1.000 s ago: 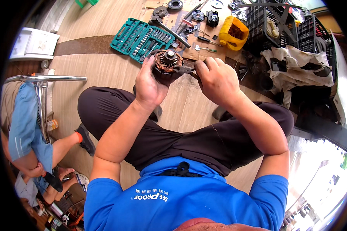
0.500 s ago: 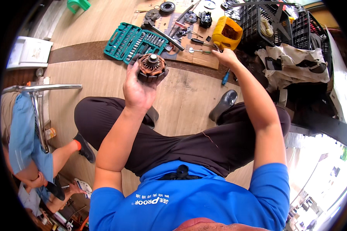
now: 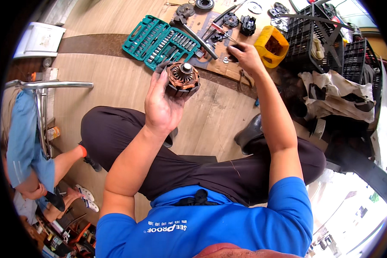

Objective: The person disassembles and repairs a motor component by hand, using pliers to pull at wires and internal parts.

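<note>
Core of copper windings clamped in left hand, right hand low at the cardboard

Hidden from this angle: the underside of the core, and most of the left fingertips, tucked behind it. Hard to make out at the right fingertips: something dark, lost in the shadow of the fingers. Nearly all covered by the right forearm: a small blue thing on the floor, showing only as a patch. Too dark to read inside the black crates. Cut off at the left by the lens rim: another person in blue shorts. Washed out by glare: the lower right.

Held up in front of the knees, beyond the left thigh and near the green socket case: the core, shaft end upward. Closed round its side and base: left thumb and fingers, firmly against the dark rim.

Curled downward, touching or just above the cardboard: right fingers. Cannot tell whether apart, together or clamped on something. Near that hand: pliers, a red-handled screwdriver and a yellow cut-open container.
</note>
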Demonstrator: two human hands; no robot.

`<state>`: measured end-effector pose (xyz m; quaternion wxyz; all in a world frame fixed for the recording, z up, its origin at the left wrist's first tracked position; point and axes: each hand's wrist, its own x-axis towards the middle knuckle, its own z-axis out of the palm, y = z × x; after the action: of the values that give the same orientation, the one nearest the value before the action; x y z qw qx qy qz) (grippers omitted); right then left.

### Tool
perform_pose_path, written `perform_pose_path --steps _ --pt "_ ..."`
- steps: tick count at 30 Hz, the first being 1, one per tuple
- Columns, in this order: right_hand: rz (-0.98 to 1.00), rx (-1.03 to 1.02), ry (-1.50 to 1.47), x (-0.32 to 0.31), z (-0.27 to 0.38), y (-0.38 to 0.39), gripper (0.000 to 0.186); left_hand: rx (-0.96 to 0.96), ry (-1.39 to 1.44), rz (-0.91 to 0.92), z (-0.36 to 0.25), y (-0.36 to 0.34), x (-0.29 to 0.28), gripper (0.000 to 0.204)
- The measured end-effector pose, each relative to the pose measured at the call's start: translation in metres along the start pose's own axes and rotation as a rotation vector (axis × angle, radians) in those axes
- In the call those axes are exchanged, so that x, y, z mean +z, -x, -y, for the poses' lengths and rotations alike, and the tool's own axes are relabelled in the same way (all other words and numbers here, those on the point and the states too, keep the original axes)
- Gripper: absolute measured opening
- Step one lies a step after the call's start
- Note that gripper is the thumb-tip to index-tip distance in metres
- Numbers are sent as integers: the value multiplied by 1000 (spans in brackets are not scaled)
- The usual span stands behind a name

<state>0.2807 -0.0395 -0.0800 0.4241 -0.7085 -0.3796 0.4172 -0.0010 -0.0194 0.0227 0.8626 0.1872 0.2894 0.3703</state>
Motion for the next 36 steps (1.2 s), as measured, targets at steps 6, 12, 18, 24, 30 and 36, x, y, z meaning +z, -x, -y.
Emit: perform_pose_path --steps 6,12,18,24,30,36 --pt "425 -344 144 21 151 99 19 43 -8 87 -2 3 13 25" --pt "122 -675 586 33 157 142 16 46 -9 146 -1 18 22 34" --pt "107 -749 820 27 157 162 8 16 -44 197 2 33 32 44" --pt "165 -664 762 16 167 180 12 74 -122 233 10 35 35 52" --pt "149 -685 601 24 162 188 16 158 -217 176 15 23 32 42" --pt "100 -635 583 34 150 191 14 14 -96 179 14 15 26 34"
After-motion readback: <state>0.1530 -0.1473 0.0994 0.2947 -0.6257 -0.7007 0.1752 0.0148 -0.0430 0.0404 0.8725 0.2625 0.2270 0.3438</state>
